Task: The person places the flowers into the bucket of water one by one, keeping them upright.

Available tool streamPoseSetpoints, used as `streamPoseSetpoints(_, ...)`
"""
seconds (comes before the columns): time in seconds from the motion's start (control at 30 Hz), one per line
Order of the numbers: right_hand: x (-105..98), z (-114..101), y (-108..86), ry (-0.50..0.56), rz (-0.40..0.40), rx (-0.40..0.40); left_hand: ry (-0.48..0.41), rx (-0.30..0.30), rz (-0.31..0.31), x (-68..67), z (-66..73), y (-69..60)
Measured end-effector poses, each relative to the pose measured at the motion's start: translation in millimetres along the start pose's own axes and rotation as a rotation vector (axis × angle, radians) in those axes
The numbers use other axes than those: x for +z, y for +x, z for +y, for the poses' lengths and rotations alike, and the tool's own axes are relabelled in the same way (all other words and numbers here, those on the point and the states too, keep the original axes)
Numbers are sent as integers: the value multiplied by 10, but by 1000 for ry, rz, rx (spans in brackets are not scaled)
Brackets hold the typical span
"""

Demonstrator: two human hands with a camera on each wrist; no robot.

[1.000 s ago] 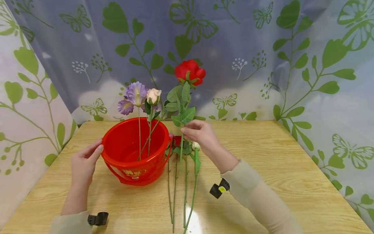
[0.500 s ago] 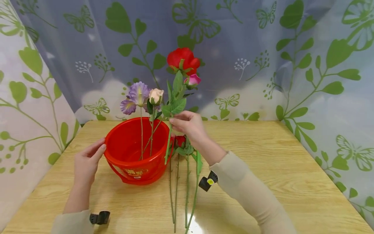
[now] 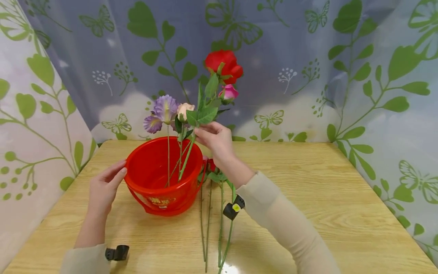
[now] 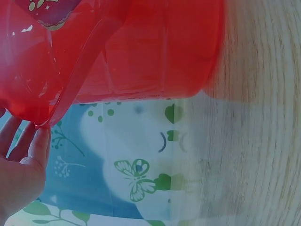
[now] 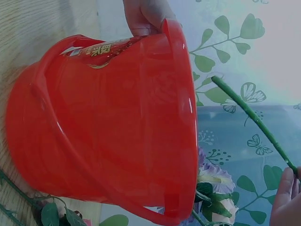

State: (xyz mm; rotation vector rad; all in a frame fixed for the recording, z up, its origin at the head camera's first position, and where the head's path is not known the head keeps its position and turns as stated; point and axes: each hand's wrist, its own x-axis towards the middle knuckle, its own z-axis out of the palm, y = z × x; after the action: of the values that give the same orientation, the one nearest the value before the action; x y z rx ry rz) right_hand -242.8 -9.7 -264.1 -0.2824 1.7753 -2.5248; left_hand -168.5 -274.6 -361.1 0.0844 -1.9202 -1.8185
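Observation:
My left hand (image 3: 104,188) pinches the left rim of a red plastic bucket (image 3: 164,199), thumb and fingers on either side of it. The bucket stands upright; a purple iris (image 3: 165,108) and a pale peach rose (image 3: 185,111) lean inside. Between thumb and fingers, my right hand (image 3: 219,144) holds the green stem (image 5: 254,117) of a large red flower (image 3: 224,66) with a pink bud (image 3: 229,91). In the right wrist view the stem's cut end is above the bucket rim (image 5: 186,117), outside the bucket. The red bloom tilts right, above the hand.
Several flower stems (image 3: 220,224) lie on the wooden table (image 3: 308,201) right of the bucket, their heads partly hidden behind my right hand and the bucket. The red bucket handle (image 5: 70,136) hangs down. A patterned curtain (image 3: 291,45) stands behind the table.
My right hand has carried the red flower up and left, bringing its stem from right of the bucket to above the opening. The left hand keeps its grip on the rim.

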Motion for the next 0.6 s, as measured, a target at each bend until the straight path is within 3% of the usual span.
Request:
streamPoseSetpoints(0.37,91,120,1,-111,-25,-21,109,51,-77,-17,14,8)
streamPoseSetpoints(0.6,122,249,-27,-198,-77,-27,209,0,-59,-11,14,25)
